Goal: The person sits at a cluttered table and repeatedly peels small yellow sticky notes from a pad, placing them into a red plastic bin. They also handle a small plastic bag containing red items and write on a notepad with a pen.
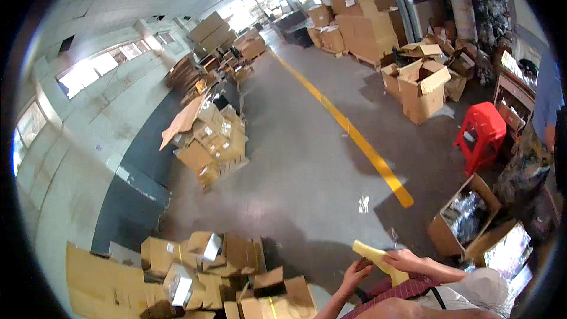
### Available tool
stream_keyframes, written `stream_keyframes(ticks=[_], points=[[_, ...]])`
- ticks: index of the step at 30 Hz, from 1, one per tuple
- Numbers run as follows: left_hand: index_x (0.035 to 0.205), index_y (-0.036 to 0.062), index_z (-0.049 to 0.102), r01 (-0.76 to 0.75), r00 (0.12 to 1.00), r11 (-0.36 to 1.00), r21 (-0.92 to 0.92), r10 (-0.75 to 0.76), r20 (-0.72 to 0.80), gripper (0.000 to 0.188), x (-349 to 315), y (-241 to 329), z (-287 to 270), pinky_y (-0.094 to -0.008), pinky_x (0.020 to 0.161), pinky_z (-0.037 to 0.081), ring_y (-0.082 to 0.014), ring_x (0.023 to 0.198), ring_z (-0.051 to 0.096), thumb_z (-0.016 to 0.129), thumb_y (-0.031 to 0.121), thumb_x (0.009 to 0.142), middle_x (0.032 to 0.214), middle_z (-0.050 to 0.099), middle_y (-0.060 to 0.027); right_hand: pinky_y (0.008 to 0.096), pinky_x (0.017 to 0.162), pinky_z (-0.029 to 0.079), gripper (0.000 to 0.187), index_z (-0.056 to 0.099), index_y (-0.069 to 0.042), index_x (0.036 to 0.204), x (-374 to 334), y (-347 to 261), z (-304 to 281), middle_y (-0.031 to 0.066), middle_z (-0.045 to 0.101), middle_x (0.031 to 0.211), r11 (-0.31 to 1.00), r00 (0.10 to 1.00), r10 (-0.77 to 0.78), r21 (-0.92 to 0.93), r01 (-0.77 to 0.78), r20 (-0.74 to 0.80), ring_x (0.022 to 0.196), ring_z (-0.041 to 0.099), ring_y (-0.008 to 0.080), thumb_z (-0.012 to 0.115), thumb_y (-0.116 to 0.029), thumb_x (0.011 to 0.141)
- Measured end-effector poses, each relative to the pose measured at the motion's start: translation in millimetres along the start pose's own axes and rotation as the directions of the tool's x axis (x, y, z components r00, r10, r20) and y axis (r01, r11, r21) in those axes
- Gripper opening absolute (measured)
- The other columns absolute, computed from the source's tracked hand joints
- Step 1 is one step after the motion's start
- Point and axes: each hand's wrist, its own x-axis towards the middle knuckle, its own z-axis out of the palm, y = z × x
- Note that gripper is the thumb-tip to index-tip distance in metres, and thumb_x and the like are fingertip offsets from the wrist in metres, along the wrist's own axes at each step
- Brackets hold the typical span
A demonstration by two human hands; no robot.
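A person's two bare hands meet over a yellow strip (378,255), held in front of the body near the lower right of a grey workshop floor (283,159). The right hand (407,261) grips the strip from above, fingers closed over its middle; one end points out past the hands and the other hangs below the palm. The left hand (356,274) bends in from the other side, its fingers curled close together at the strip's near edge; whether they pinch it cannot be told. Maroon striped cloth (387,298) shows just beneath.

To the left of the hands, opened cartons (159,254) crowd the floor's near left corner, beside a flat cardboard sheet (100,283). To the right, a tilted box (440,236) holds clear-wrapped packs (466,215). Beyond it, a red stool (487,119) stands near the floor's right edge, and a co-worker's blue sleeve (549,91) enters beside it.

A yellow line (348,127) runs down the floor toward its far end, between a loaded pallet of boxes (221,136) on the left and a tall stack (363,29) on the right. A pale wall (88,136) with windows (103,65) borders the floor's left edge.
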Motion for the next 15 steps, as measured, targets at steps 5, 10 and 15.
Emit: stream_keyframes(ticks=[5, 10, 15], points=[[0.139, -0.0023, 0.052, -0.154, 0.951, 0.973, 0.173, 0.098, 0.295, 0.052, 163, 102, -6, -0.0304, 0.096, 0.049, -0.0168, 0.114, 0.062, 0.069, 0.024, 0.097, 0.126, 0.067, -0.0095, 0.0352, 0.08, 0.056, 0.041, 0.073, -0.002, 0.114, 70, 25, -70, 0.0116, 0.076, 0.096, 0.858, 0.92, 0.243, 0.51, -0.056, -0.309, 0.09, 0.069, 0.0139, 0.061, -0.04, 0.103], [0.108, -0.0005, 0.066, -0.089, 0.964, 0.996, 0.012, 0.083, 0.254, 0.022, 300, 199, 55, -0.0271, 0.075, 0.045, -0.0118, 0.082, 0.057, 0.07, 0.013, 0.092, 0.094, 0.066, -0.0018, 0.0387, 0.068, 0.054, 0.048, 0.076, -0.001, 0.098, 181, 130, -145, 0.011, 0.073, 0.079, 0.814, 0.794, 0.45, 0.553, -0.176, -0.409, 0.074, 0.066, 0.0156, 0.066, -0.047, 0.098], [0.11, -0.003, 0.064, 0.019, 0.98, 0.986, -0.165, 0.014, 0.197, 0.023, 393, 279, 77, -0.0289, 0.075, 0.048, -0.0162, 0.084, 0.062, 0.07, 0.01, 0.092, 0.098, 0.067, -0.0066, 0.0458, 0.068, 0.052, 0.047, 0.072, -0.002, 0.093, 256, 108, -291, 0.0231, 0.069, 0.082, 0.945, 0.653, 0.188, 0.317, 0.084, -0.734, 0.075, 0.069, 0.0361, 0.063, -0.048, 0.099]])
